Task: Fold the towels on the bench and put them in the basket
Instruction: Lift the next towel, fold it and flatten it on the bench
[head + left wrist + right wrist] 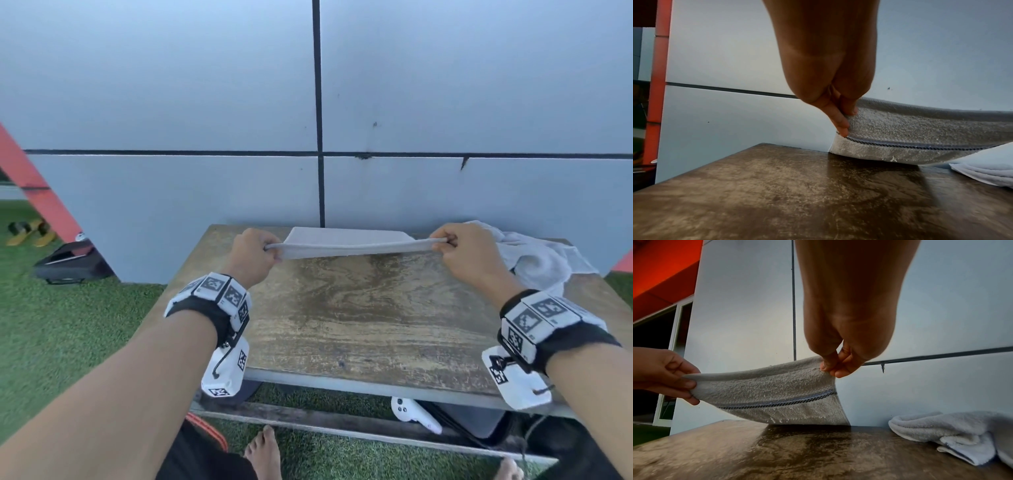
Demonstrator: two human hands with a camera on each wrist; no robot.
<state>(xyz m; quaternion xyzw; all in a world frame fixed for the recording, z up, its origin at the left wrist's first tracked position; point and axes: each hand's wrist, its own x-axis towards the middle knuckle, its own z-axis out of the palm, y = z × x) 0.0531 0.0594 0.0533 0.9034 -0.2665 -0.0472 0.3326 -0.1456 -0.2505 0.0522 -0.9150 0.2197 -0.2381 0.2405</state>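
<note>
A grey towel point(346, 244) with a dark stitched stripe point(777, 402) hangs stretched between both hands over the far part of the wooden bench point(359, 318). My left hand point(256, 251) pinches its left end; the left wrist view shows fingers point(840, 125) curled on the towel point(920, 139). My right hand point(460, 253) pinches the right end point(830, 368). The towel's lower edge touches the bench near the wall. A second, crumpled pale towel point(534, 260) lies on the bench at the far right, just beyond my right hand. No basket is in view.
A grey panelled wall point(318, 120) stands right behind the bench. Artificial grass point(68, 335) surrounds it. A dark bag point(72, 263) and sandals point(30, 233) lie at the left. A white controller point(411, 413) and a dark bag sit under the bench, near bare feet point(263, 448).
</note>
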